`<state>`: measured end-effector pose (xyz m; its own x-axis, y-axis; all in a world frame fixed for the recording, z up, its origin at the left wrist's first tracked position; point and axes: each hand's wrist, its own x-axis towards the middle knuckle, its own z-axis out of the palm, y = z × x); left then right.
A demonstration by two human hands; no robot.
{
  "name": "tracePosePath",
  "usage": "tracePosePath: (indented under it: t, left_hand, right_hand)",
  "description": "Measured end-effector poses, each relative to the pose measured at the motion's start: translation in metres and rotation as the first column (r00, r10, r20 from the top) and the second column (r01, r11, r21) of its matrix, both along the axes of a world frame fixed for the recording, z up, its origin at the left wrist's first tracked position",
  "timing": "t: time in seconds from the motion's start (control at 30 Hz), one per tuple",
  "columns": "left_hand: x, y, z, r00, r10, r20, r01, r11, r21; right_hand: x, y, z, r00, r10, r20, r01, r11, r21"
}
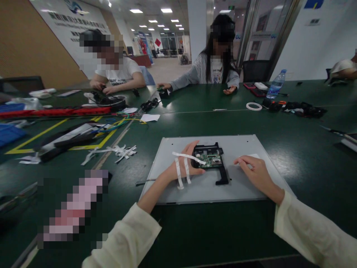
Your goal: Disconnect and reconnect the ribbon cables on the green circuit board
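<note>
Board (164, 152): forearms (157, 190) cross its edges
Device (210, 160): mid-board, open gap on its right
Left hand (187, 163): clasping device's left side
Right hand (256, 172): half-curled past the gap; pinching, I can't tell

tan wall (30, 44) left, lettered white wall (65, 37) beside it | white pillar (197, 37) mid-room | glass partition (263, 26) right of it | pale floor (170, 67) behind | lit ceiling panels (166, 10) | green table (192, 124) foreground | black chair (256, 70) at far edge

Near the far edge of the dark green desk (195, 230) stands a clear plastic bottle with a blue label (275, 87). A person in a white T-shirt (124, 72) sits at that edge; a black-backed chair (256, 70) stands beyond it.
</note>
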<state>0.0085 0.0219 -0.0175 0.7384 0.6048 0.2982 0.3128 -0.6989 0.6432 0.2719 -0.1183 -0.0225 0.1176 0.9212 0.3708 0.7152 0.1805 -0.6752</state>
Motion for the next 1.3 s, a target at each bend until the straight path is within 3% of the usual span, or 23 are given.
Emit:
tracePosePath:
  t: [0.3, 0.6, 0.93, 1.1, 1.3]
  left_hand:
    - [-0.006, 0.008, -0.003, 0.995, -0.013, 0.095, 0.033, 0.977, -0.211]
    - [-0.013, 0.008, -0.003, 0.997, -0.059, 0.040, 0.066, 0.978, -0.196]
    - [-0.008, 0.005, 0.001, 0.998, -0.053, 0.021, 0.056, 0.987, -0.153]
    - [-0.008, 0.000, 0.006, 0.998, -0.058, 0.001, 0.057, 0.987, -0.148]
    - [-0.012, 0.008, -0.003, 0.999, -0.034, -0.012, 0.032, 0.991, -0.131]
  right_hand:
    - [0.009, 0.008, -0.008, 0.995, 0.013, 0.104, -0.010, 0.999, -0.033]
    - [0.020, 0.010, -0.034, 0.903, 0.017, 0.430, 0.028, 0.995, -0.099]
    - [0.013, 0.006, -0.025, 0.855, 0.044, 0.517, 0.038, 0.989, -0.146]
    - [0.011, 0.003, -0.025, 0.828, 0.109, 0.550, -0.022, 0.987, -0.162]
    - [0.007, 0.002, -0.023, 0.800, 0.131, 0.586, -0.030, 0.983, -0.179]
